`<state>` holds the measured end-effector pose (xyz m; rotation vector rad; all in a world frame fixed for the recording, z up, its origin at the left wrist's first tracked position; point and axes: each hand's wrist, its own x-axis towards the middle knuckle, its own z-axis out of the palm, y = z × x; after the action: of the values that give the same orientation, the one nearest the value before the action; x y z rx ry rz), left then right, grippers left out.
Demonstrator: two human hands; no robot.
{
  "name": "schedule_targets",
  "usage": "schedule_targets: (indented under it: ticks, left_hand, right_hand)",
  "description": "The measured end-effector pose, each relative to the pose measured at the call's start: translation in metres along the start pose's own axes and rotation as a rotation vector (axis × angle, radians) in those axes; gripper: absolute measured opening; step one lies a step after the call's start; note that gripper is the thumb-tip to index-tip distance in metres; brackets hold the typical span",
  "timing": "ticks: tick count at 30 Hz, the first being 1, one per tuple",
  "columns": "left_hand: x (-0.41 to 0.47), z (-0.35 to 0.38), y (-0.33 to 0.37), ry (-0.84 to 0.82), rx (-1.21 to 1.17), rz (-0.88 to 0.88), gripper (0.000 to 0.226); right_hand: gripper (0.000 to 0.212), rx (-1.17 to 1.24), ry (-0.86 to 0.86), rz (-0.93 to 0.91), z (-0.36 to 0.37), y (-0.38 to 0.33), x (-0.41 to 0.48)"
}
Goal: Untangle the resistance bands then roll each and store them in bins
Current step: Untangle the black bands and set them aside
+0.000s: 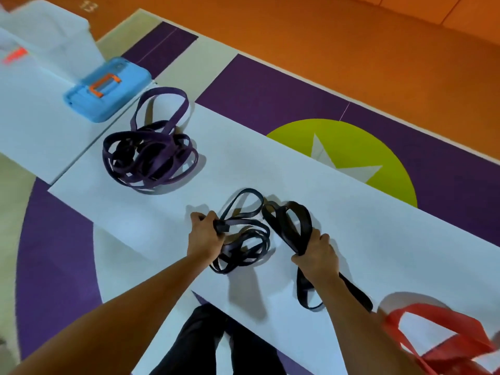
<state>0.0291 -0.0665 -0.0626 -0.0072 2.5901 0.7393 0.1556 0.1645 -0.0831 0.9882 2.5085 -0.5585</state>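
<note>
So both hands are down on the white counter [338, 212] right now. The left hand [205, 234] is clenched around a bunch of thin dark bands [243, 239], a loose tangle lying just beside it, with one loop sticking out away from the person. The right hand [316, 253] is gripping a wider black band [292, 220], which loops out past the tangle and also trails back under the wrist toward the counter's near edge. Farther along the counter from the tangle sits a bigger pile of purple bands [148, 155], well apart from the hands. Beyond that pile there's a blue case [105, 90] with an orange handle. A red band [443, 336] lies at the counter's near edge, beside the right forearm
</note>
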Motion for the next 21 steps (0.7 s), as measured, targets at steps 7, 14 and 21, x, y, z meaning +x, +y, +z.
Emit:
schedule_targets:
  ticks: [7,14,21]
  left_hand:
    - [-0.044,-0.033,-0.018,0.064,-0.134,-0.046,0.018]
    - [-0.076,-0.079,-0.029,0.197,-0.257,-0.056,0.044]
    - [-0.088,-0.145,-0.058,0.274,-0.178,0.055,0.030]
  right_hand:
    - [0.064,0.190,-0.109,0.151,0.008,-0.004,-0.012]
    - [0.039,0.166,-0.065,0.099,-0.002,-0.009,-0.028]
    - [0.038,0.361,-0.010,-0.121,-0.032,-0.082,-0.057]
